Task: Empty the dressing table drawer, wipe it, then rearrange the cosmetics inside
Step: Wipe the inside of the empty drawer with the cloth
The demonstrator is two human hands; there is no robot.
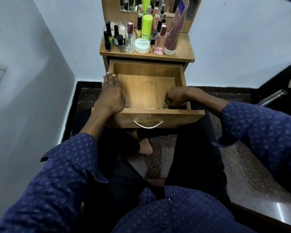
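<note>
Your left hand (111, 95) lies flat, steadying the drawer (148, 88); your right hand (175, 98) grips a cloth (165, 105), wiping inside.

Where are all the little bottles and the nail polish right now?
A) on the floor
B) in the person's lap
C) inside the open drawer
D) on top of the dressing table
D. The bottles stand on the dressing table top, and the open drawer holds none of them; only the right hand is in it, gripping a cloth.
</note>
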